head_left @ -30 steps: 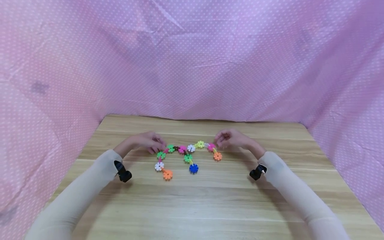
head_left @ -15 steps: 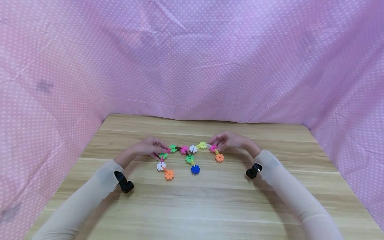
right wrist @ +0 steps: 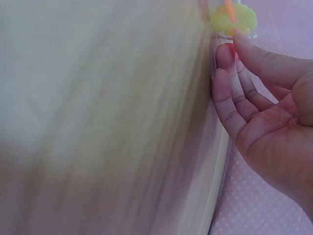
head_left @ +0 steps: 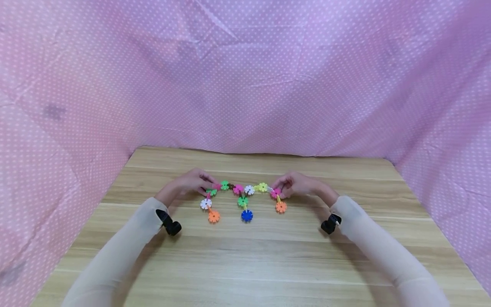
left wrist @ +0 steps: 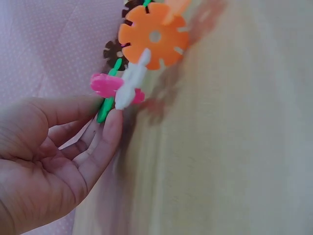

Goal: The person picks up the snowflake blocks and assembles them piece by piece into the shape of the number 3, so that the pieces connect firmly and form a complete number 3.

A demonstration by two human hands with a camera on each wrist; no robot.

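Observation:
A chain of notched plastic snowflake discs, linked edge to edge, spans the gap between my hands in the head view. My left hand (head_left: 193, 181) pinches a green disc near the left end; the left wrist view shows thumb and fingers on that green disc (left wrist: 103, 111). From it hang a white disc (head_left: 206, 204) and an orange disc (head_left: 214, 216). On the other side, my right hand (head_left: 297, 184) pinches the pink disc (head_left: 275, 193), above another orange disc (head_left: 281, 207). A middle branch runs through a green disc (head_left: 242, 201) to a blue disc (head_left: 247, 215).
The wooden table (head_left: 245, 260) lies beneath the hands and chain. A pink dotted cloth (head_left: 245, 85) surrounds its back and sides. Black cameras sit on the left wrist (head_left: 173, 227) and the right wrist (head_left: 328, 226).
Both hands have moved in from beside the chain and taken hold of discs near its ends. The left branch has shifted back, and the right orange disc sits slightly lower in view.

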